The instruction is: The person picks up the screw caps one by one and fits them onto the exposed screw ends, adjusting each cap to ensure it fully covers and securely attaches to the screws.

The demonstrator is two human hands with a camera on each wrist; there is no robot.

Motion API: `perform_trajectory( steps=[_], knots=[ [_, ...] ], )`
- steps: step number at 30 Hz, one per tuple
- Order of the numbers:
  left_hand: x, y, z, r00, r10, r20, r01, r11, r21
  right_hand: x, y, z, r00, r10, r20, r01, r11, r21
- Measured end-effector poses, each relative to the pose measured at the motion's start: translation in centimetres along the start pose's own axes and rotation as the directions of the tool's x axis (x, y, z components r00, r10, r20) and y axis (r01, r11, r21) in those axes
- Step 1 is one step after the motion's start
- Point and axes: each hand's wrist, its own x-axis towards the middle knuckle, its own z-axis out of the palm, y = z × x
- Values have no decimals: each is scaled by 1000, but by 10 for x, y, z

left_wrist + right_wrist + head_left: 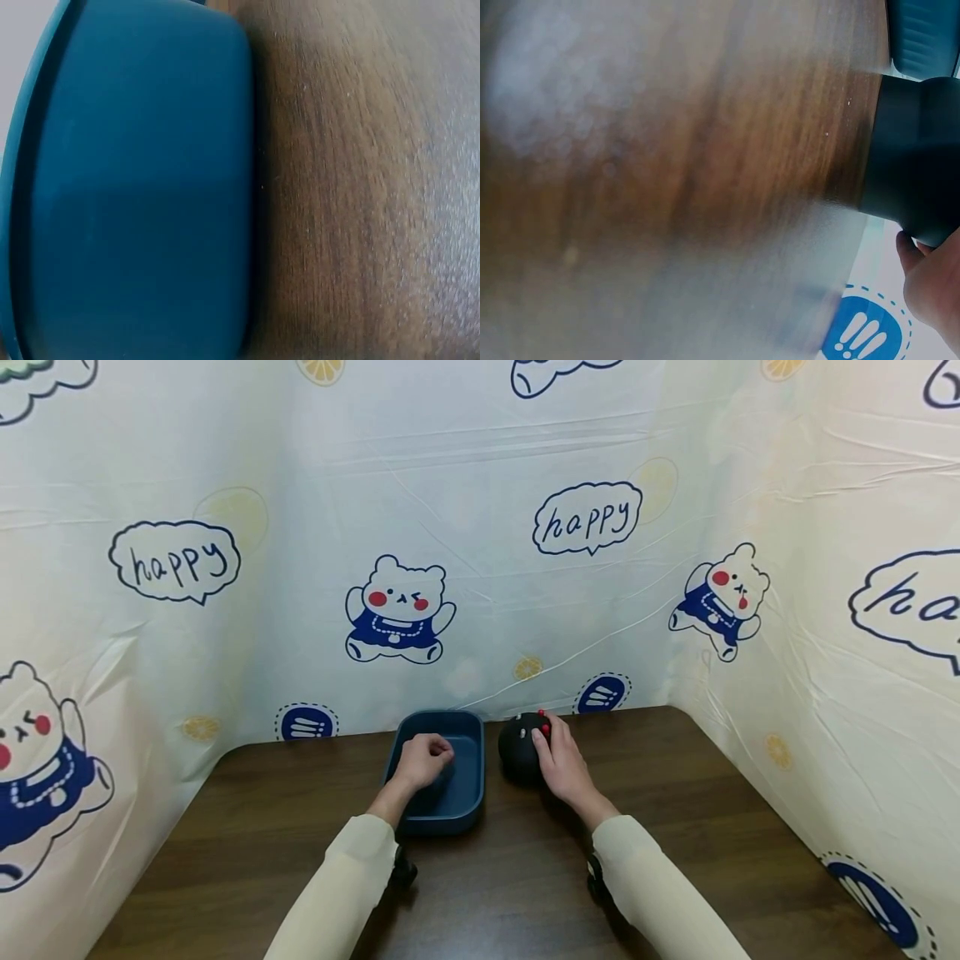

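Note:
In the head view, my left hand (426, 758) is over the left side of a dark blue rectangular bin (444, 825), its fingers curled towards the thumb. Nothing shows between the fingertips. To the right of the bin stands a black rounded object (517, 762) with small red and silvery bits on top. My right hand (566, 763) holds this object at its right side, thumb near the front and fingers towards the back. In the right wrist view, the black object (909, 154) has smooth, dark sides, and part of the hand (934, 289) touches its lower edge.
Bin and black object stand near the back edge of a brown wood-grain table (510, 877). A pale printed curtain (480, 527) hangs behind the table and along its sides. The bin's outer wall (142, 180) fills the left of the left wrist view.

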Motion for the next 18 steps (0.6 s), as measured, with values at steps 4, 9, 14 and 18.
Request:
perform_trajectory(
  steps=[4, 9, 14, 18],
  knots=[
    [-1, 2, 1, 999, 25, -20, -26, 999, -28, 0, 1, 1, 1000, 2, -1, -2, 1000, -5],
    [0, 4, 2, 999, 28, -34, -30, 997, -64, 1, 1, 0, 1000, 6, 1, -6, 1000, -12],
    [1, 6, 2, 999, 5, -41, -9, 994, -113, 1, 1, 1, 1000, 9, 3, -9, 1000, -13],
    [3, 7, 2, 999, -29, -41, 23, 989, -149, 1, 2, 1, 1000, 12, 5, -12, 1000, -11]
  ],
)
